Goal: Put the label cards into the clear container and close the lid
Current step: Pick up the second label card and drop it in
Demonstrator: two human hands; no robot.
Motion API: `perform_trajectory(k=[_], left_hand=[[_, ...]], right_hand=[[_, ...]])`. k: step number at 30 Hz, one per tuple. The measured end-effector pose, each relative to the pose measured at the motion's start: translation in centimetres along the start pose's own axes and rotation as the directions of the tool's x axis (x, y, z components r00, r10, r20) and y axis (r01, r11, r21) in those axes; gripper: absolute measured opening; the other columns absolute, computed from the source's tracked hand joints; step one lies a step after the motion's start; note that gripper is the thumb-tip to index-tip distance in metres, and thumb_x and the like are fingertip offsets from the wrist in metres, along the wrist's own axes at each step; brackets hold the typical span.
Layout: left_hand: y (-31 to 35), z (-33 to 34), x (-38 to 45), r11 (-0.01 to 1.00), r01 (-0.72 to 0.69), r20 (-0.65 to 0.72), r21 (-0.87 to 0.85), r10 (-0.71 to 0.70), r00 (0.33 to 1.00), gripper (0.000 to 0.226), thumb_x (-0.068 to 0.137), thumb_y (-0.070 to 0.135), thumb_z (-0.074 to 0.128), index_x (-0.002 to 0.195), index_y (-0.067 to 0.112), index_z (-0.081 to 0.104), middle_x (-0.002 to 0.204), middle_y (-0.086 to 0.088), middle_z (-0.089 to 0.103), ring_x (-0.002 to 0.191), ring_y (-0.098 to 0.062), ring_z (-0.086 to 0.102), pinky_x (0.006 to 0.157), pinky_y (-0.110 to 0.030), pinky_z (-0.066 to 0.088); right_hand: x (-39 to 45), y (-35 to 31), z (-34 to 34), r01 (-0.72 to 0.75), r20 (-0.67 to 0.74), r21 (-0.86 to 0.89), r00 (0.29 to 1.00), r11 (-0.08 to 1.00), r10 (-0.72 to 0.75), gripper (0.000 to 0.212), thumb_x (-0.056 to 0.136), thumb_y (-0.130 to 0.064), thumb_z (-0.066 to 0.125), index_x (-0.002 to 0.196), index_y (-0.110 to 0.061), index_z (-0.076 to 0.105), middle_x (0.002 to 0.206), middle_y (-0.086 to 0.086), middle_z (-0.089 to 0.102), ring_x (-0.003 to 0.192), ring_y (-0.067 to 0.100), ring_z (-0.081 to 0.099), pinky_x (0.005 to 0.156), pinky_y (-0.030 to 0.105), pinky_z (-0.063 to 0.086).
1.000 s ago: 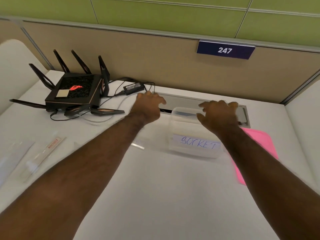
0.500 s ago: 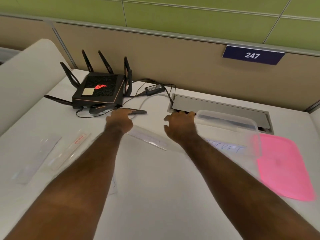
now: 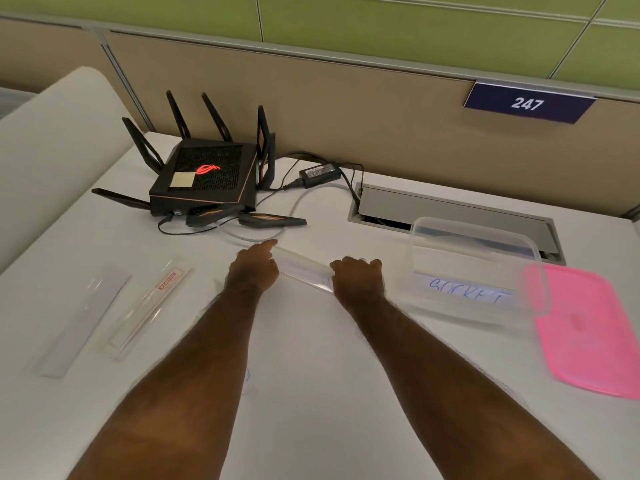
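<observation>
A clear plastic label card [image 3: 304,269] lies slanted on the white desk between my hands. My left hand [image 3: 254,268] is on its far left end with the index finger stretched out. My right hand [image 3: 358,276] has its fingers curled over the card's near right end. To the right stands the clear container [image 3: 475,237], open, with a white card reading SOCKET [image 3: 465,293] inside. The pink lid [image 3: 585,329] lies flat beside it on the right. Two more label cards, one plain [image 3: 86,318] and one with a red tag [image 3: 149,306], lie at the left.
A black router [image 3: 204,178] with antennas and its power brick [image 3: 320,173] with cables sit at the back left. A grey cable hatch [image 3: 450,209] lies behind the container. A beige partition with a 247 sign [image 3: 526,103] closes the back. Another card's edge [image 3: 246,377] shows under my left forearm.
Both hands have moved left, away from the container, and settled on the two ends of the slanted label card. My view has shifted left too.
</observation>
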State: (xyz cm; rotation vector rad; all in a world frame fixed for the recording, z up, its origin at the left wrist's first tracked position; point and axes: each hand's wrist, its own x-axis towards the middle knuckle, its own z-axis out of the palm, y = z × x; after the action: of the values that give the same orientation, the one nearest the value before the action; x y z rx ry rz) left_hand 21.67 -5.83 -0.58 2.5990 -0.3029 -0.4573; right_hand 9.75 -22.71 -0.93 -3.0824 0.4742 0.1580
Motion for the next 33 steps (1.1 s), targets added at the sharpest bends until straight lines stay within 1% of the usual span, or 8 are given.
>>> perform_trajectory(k=[7, 10, 14, 20, 24, 26, 30, 33], left_hand=[[2.0, -0.2, 0.0, 0.946, 0.116, 0.104, -0.303, -0.088, 0.991, 0.053, 0.092, 0.020, 0.052, 0.144, 0.016, 0.043, 0.131, -0.008, 0.059, 0.112, -0.026, 0.061, 0.098, -0.037, 0.048], [3.8, -0.4, -0.8, 0.720, 0.317, 0.241, -0.617, -0.210, 0.948, 0.058, 0.092, 0.018, 0.058, 0.146, 0.017, 0.037, 0.119, -0.012, 0.059, 0.082, -0.026, 0.069, 0.075, -0.037, 0.060], [5.8, -0.1, -1.9, 0.450, 0.377, 0.263, -0.809, -0.297, 0.918, 0.053, 0.091, 0.012, 0.061, 0.139, 0.015, 0.040, 0.119, -0.016, 0.057, 0.072, -0.029, 0.068, 0.068, -0.038, 0.062], [7.6, 0.2, -3.2, 0.142, 0.317, 0.251, -0.938, -0.354, 0.901, 0.057, 0.087, 0.004, 0.067, 0.136, 0.016, 0.041, 0.120, -0.019, 0.060, 0.088, -0.034, 0.070, 0.064, -0.039, 0.061], [7.3, -0.2, -3.8, 0.036, 0.356, 0.333, -0.934, -0.278, 0.901, 0.062, 0.086, -0.012, 0.059, 0.141, 0.009, 0.039, 0.108, -0.018, 0.064, 0.074, -0.025, 0.068, 0.055, -0.033, 0.058], [7.1, -0.2, -4.0, 0.064, 0.366, 0.337, -0.928, -0.272, 0.902, 0.062, 0.088, -0.010, 0.058, 0.144, 0.007, 0.038, 0.099, -0.013, 0.066, 0.068, -0.020, 0.069, 0.051, -0.030, 0.056], [6.7, -0.4, -4.4, 0.047, 0.431, 0.418, -0.901, -0.168, 0.893, 0.048, 0.094, -0.008, 0.048, 0.140, 0.000, 0.041, 0.114, -0.021, 0.066, 0.077, -0.024, 0.069, 0.054, -0.027, 0.059], [6.5, -0.9, -4.9, 0.159, 0.511, 0.507, -0.845, -0.065, 0.859, 0.035, 0.093, -0.005, 0.054, 0.128, -0.003, 0.055, 0.099, -0.020, 0.071, 0.073, -0.024, 0.071, 0.063, -0.026, 0.061]], right_hand=[[0.2, 0.3, -0.2, 0.003, -0.046, 0.006, 0.999, 1.000, -0.003, 0.034, 0.088, -0.010, 0.047, 0.108, -0.027, 0.067, 0.096, -0.002, 0.067, 0.089, 0.024, 0.061, 0.074, 0.033, 0.028], [0.0, 0.3, -0.8, 0.017, -0.124, 0.035, 0.992, 0.999, -0.012, 0.033, 0.091, -0.017, 0.044, 0.107, -0.030, 0.070, 0.094, -0.003, 0.071, 0.085, 0.024, 0.062, 0.072, 0.033, 0.031], [-0.4, 0.0, -2.7, 0.065, -0.250, 0.073, 0.967, 0.995, -0.045, 0.026, 0.092, -0.030, 0.049, 0.102, -0.028, 0.073, 0.091, -0.002, 0.074, 0.080, 0.023, 0.062, 0.073, 0.034, 0.039], [-1.8, -0.9, -5.5, 0.193, -0.353, 0.057, 0.922, 0.980, -0.161, 0.028, 0.091, -0.045, 0.055, 0.104, -0.028, 0.074, 0.097, -0.004, 0.075, 0.085, 0.019, 0.066, 0.080, 0.037, 0.044], [-2.9, -0.6, -6.8, 0.306, -0.244, 0.075, 0.928, 0.949, -0.281, 0.039, 0.091, -0.051, 0.047, 0.117, -0.031, 0.067, 0.117, -0.006, 0.070, 0.102, 0.017, 0.060, 0.089, 0.040, 0.039], [-3.3, -0.1, -7.5, 0.385, -0.141, 0.186, 0.921, 0.904, -0.363, 0.045, 0.091, -0.055, 0.038, 0.121, -0.034, 0.064, 0.125, -0.008, 0.065, 0.112, 0.015, 0.055, 0.092, 0.040, 0.037], [-2.4, 1.9, -9.4, 0.286, 0.138, 0.545, 0.896, 0.788, -0.421, 0.053, 0.085, -0.013, 0.046, 0.134, -0.031, 0.054, 0.144, -0.004, 0.051, 0.132, 0.018, 0.039, 0.108, 0.043, 0.034], [-1.5, 3.8, -10.4, 0.204, 0.308, 0.474, 0.873, 0.856, -0.378, 0.075, 0.076, 0.008, 0.051, 0.141, -0.030, 0.047, 0.152, -0.003, 0.040, 0.141, 0.019, 0.029, 0.116, 0.039, 0.026]])
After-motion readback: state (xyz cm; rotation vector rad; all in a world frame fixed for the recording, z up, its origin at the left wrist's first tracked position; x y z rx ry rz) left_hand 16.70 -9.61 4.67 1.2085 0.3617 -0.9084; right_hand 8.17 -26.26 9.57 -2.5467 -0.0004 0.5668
